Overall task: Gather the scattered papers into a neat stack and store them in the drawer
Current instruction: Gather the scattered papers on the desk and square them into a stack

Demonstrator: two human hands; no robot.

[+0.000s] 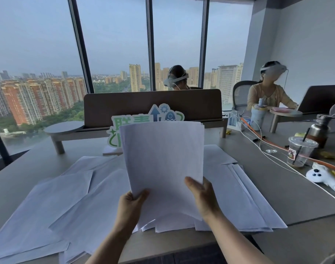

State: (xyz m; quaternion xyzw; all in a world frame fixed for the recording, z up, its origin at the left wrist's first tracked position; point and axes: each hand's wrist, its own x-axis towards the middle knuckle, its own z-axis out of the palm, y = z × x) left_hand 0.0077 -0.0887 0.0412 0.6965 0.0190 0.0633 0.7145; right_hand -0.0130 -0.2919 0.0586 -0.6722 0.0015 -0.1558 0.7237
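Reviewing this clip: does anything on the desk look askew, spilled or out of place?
Yes. Loose sheets lie fanned at mixed angles across the desk, some overhanging its near edge. The held stack, gripped by the left hand and right hand, has uneven edges. Nothing looks spilled.

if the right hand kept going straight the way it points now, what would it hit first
Probably the green and white cutout sign standing behind the held paper stack, then the brown desk divider. The right hand points forward and up; depth is unclear.

Sign [116, 128] half hidden behind stack [162, 155]
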